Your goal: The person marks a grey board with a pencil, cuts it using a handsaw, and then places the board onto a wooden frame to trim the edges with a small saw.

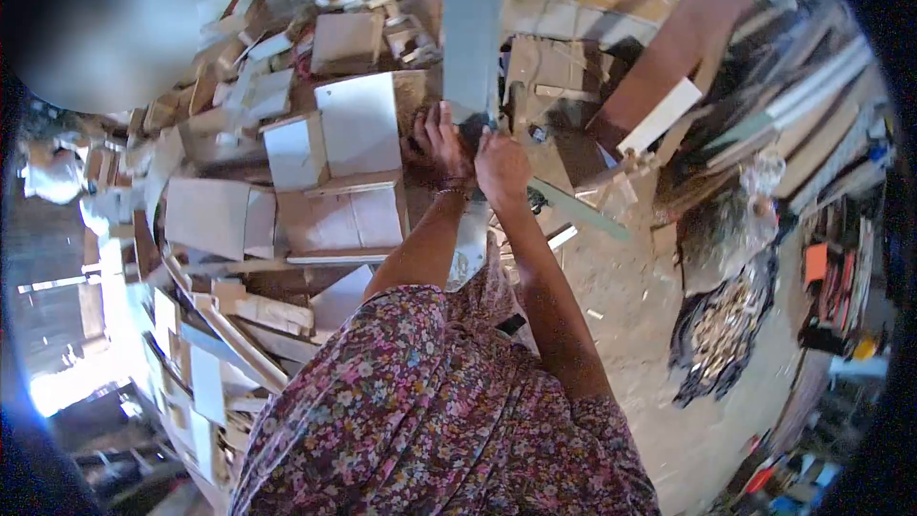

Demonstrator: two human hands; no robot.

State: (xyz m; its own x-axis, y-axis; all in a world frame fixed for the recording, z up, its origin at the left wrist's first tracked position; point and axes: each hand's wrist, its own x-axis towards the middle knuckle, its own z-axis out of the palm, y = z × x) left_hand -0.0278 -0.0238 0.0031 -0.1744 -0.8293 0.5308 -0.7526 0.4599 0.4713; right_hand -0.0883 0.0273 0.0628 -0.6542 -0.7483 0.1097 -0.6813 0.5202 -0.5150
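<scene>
A long grey-green board (471, 29) runs away from me at the top centre, its near end by my hands. My left hand (439, 145) lies at the left edge of this board with its fingers stretched out and a little apart. Close beside it, my right hand (503, 170) is closed, thumb side toward the board. Something small and dark shows between the two hands, but it is too blurred to name. What my right fingers wrap round is hidden. A narrow green strip (583, 207) slants down to the right from behind my right forearm.
Pale box-like wooden pieces (358, 129) are stacked on the left, with many offcuts behind them. A reddish-brown board (673, 48) leans at the upper right. Below it on the floor lies a dark sack (731, 325) with wood chips. Long strips (821, 86) fill the far right.
</scene>
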